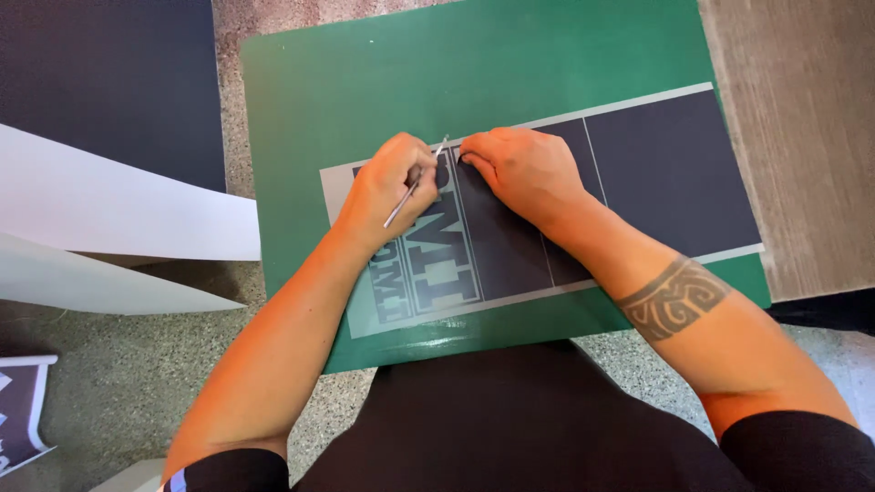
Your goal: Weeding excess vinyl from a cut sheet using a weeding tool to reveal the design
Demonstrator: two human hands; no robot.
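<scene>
1. A green cutting mat (365,82) rests across the person's lap, over a speckled floor (118,383). White boards (109,210) lean at the left, with a dark panel (100,73) above them and a wooden surface (802,128) at the right edge.
2. A long dark vinyl sheet (674,173) on a pale backing lies slantwise across the mat, its right end reaching toward the wooden surface.
3. At the sheet's left end, large block letters (437,264) stand dark against pale, already bared backing; thin cut lines divide the rest into plain dark panels.
4. The left hand (387,187) has its grip clamped on a thin metal weeding tool (415,187), whose tip points up to the sheet's upper edge, just beside the letters.
5. The right hand (524,169) lies knuckles-up on the sheet, fingertips curled down and pressing the vinyl right next to the tool's tip; it grasps nothing that shows.
6. Both forearms cross the near edge of the mat and hide parts of the sheet.
</scene>
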